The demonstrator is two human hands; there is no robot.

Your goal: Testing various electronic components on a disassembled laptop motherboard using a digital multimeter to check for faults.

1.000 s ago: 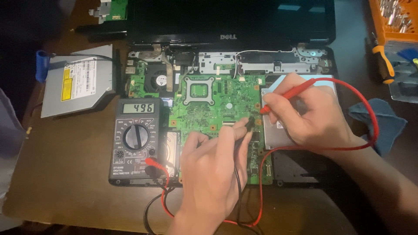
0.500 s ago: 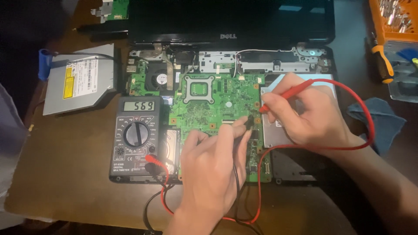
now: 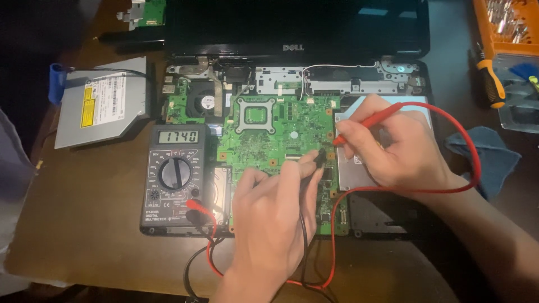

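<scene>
While both probes sit on the board, the key relation is how close the two tips are. Nearest the viewer, the left hand (image 3: 278, 216) comes up from the bottom edge, fingers pinched shut on the black probe (image 3: 319, 160); the probe's long axis runs up and slightly right, tip down on the green motherboard (image 3: 264, 143) near its right edge. Its black lead (image 3: 303, 241) trails back under the palm toward the near table edge. Just right of it, the right hand (image 3: 401, 151) is clamped pen-style on the red probe (image 3: 370, 120), long axis slanting from upper right down to lower left, tip pointing at the same patch of board. Tips look near each other, just apart; whether the red tip actually touches the board I cannot tell, fingers hide it. Left hand is the nearer one to the viewer, right hand sits farther and to the right, over the silver drive bay (image 3: 359, 168). The red lead (image 3: 471, 151) loops wide around the right wrist and back along the front.

Left of the board, the grey multimeter (image 3: 178, 179) lies flat, display lit, both leads plugged at its lower edge. Farther left, a loose optical drive (image 3: 104, 106). Farther back, the laptop screen (image 3: 297, 25), dark. Far right: blue cloth (image 3: 488, 154), yellow-handled screwdriver (image 3: 489, 81), orange parts tray (image 3: 508, 25).
</scene>
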